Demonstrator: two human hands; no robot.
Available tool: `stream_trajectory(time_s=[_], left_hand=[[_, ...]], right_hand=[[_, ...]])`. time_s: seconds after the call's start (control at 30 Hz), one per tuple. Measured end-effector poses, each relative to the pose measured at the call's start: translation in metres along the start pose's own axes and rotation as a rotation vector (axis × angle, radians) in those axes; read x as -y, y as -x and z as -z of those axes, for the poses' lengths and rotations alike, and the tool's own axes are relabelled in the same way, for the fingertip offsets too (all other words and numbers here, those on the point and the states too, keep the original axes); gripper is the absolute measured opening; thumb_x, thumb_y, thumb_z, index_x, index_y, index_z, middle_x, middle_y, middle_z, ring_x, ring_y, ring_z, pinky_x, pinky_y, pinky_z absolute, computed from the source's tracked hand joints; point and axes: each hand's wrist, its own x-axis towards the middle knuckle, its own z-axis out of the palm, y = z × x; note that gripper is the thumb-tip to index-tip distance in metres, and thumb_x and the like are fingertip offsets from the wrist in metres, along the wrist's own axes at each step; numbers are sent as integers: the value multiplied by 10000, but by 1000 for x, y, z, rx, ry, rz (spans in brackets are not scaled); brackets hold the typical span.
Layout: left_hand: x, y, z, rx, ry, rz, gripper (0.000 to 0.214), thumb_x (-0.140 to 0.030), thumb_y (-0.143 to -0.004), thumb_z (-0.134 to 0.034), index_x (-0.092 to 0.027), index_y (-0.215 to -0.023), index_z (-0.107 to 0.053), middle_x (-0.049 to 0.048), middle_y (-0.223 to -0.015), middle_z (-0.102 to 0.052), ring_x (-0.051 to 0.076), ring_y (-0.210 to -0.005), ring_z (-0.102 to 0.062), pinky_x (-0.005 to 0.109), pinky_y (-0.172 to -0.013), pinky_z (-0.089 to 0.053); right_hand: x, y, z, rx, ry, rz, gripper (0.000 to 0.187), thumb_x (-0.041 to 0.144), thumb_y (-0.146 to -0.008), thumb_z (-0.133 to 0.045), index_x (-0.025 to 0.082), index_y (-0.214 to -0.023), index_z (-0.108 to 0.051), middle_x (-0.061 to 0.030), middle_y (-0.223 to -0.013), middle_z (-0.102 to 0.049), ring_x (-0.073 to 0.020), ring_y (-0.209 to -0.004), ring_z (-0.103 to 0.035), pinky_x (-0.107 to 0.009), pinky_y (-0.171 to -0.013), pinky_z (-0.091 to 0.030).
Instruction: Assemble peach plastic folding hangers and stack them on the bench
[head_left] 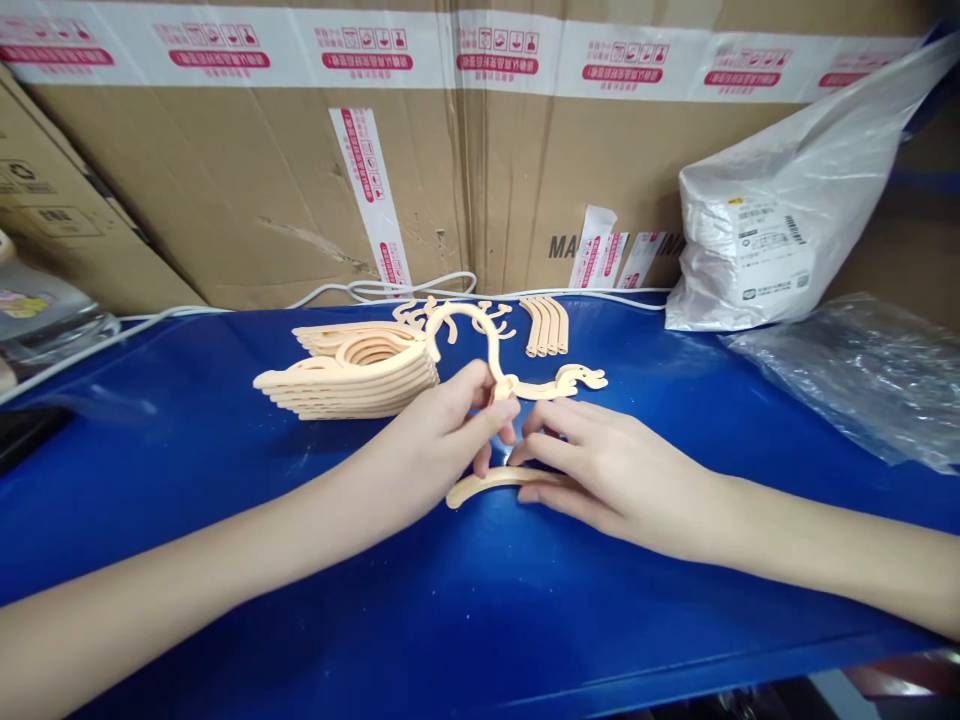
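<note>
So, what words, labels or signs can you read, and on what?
"MA" and "INA" on the large cardboard box, partly taped over.
White tape: red Chinese print and icons, too small to quote.
White bag: label too small to read.
Left box: apparent recycling sign; code-like mark too blurred.

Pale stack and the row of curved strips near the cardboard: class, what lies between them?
Head view: small loose pieces lie there; the hook in the left hand shows in front.

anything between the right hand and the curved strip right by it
Nothing visible: the right hand is right at the curved strip, covering its right end. The left hand, holding a hook, is beyond the strip, not between them.
</note>
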Motion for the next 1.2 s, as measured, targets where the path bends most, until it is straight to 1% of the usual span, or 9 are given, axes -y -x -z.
stream_trajectory(time_s=[0.07, 0.2, 0.3, 0.4, 0.53, 0.67, 0.9, 1.03, 1.2], left_hand=[[0, -10, -1, 2, 138, 91, 218, -329, -966, -434, -177, -816, -477, -28, -664, -547, 67, -439, -470, 153, -339, -342], [2, -22, -3, -7, 292, 144, 227, -295, -975, -408, -152, -856, -538, 17, -761, -601, 76, -488, -522, 153, -351, -387], [5, -24, -3, 30, 365, 173, 206, -293, -955, -471, -135, -906, -594, 2, -707, -578, 74, -508, -503, 160, -408, -417], [9, -24, -3, 57, 428, 232, 223, -312, -955, -489, -140, -1008, -621, -35, -659, -518, 49, -445, -412, 159, -388, -356], [14, -23, 0, 115, 441, 201, 246, -347, -965, -491, -163, -1036, -637, -31, -677, -551, 42, -429, -415, 165, -401, -354], [13, -22, 5, 132, 497, 226, 196, -289, -934, -534, -139, -904, -657, -18, -619, -558, 75, -512, -506, 165, -485, -457], [12, -21, 9, 98, 530, 284, 248, -374, -910, -595, -146, -833, -658, -6, -565, -603, 60, -436, -511, 132, -441, -431], [18, -23, 11, 127, 548, 324, 241, -379, -904, -611, -151, -887, -687, 11, -577, -641, 74, -446, -548, 146, -464, -469], [21, -25, 16, 179, 584, 357, 248, -333, -893, -632, -135, -758, -693, 20, -584, -656, 73, -450, -569, 129, -445, -462]], right_hand=[[-5, 1, 0, 13, 124, 75, 204, 217, -984, -417, 155, -950, -609, -113, -977, -606, -212, -857, -581, -370, -757, -512], [-17, 2, -2, 21, 253, 219, 244, 89, -947, -379, 84, -1073, -588, -159, -1024, -617, -258, -979, -566, -411, -849, -502], [-18, 2, -3, 11, 240, 256, 301, 57, -933, -320, 75, -1056, -594, -162, -994, -635, -262, -978, -575, -414, -853, -503], [-15, 1, -3, 7, 151, 231, 304, 51, -925, -309, 100, -1010, -596, -121, -908, -642, -218, -853, -601, -344, -752, -511], [-21, 1, -1, -35, 72, 153, 258, 141, -963, -324, 125, -995, -580, -85, -859, -662, -161, -655, -599, -281, -559, -436], [-38, 1, 4, -160, 163, 102, 311, 420, -989, -426, 171, -1016, -611, -43, -769, -698, -160, -650, -646, -265, -551, -399], [-55, -4, 9, -166, 334, 146, 333, 408, -997, -440, 198, -1117, -668, -31, -879, -739, -154, -742, -685, -263, -637, -440], [-53, -6, 6, -206, 403, 162, 345, 418, -991, -444, 181, -959, -693, -19, -809, -717, -144, -665, -644, -275, -611, -425], [-49, -7, 4, -235, 477, 173, 365, 404, -1003, -420, 184, -850, -667, -10, -755, -691, -128, -626, -606, -270, -602, -412]])
